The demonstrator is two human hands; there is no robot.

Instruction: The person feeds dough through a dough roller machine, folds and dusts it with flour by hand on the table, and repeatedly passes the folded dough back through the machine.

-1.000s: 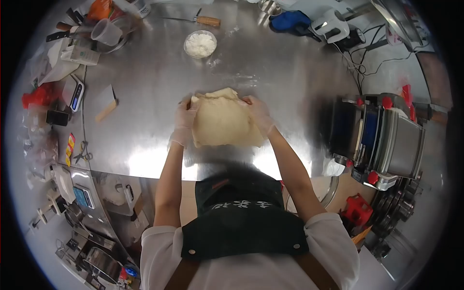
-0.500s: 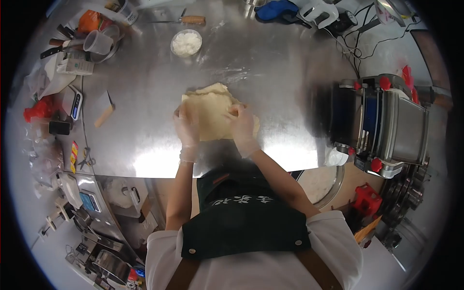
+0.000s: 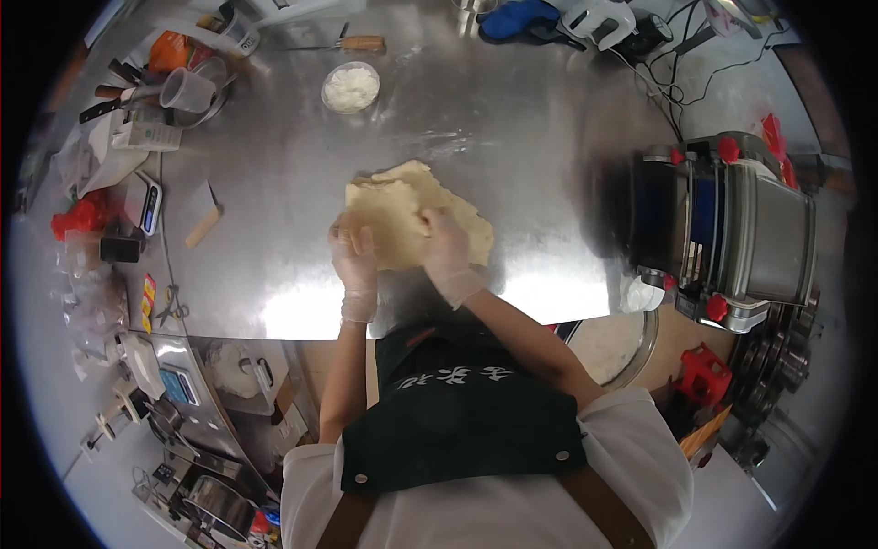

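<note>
two curled hands [image 3: 354, 259] [image 3: 447, 249]: right pinches dough [image 3: 393, 203], left's hold unclear; bowl [image 3: 350, 111] beyond, scraper [image 3: 203, 225] leftward.

Dough [image 3: 393, 206] on table [image 3: 540, 183], before bowl [image 3: 351, 111]

Shiny metal table [image 3: 521, 151]: pale dough [image 3: 393, 215], bowl [image 3: 351, 112] of white powder [image 3: 351, 89] beyond it, wooden-handled scraper [image 3: 205, 225] to left.

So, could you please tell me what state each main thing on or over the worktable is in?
Dough: flattened, uneven at its edges
Left hand: gloved, fingers bent at the dough
Right hand: gloved, fingers curled at the dough
Bowl: uncovered, holding white powder
Worktable: marked with whitish smears
Scraper: lying down, unheld
Scissors: lying down; open or closed is unclear
</note>
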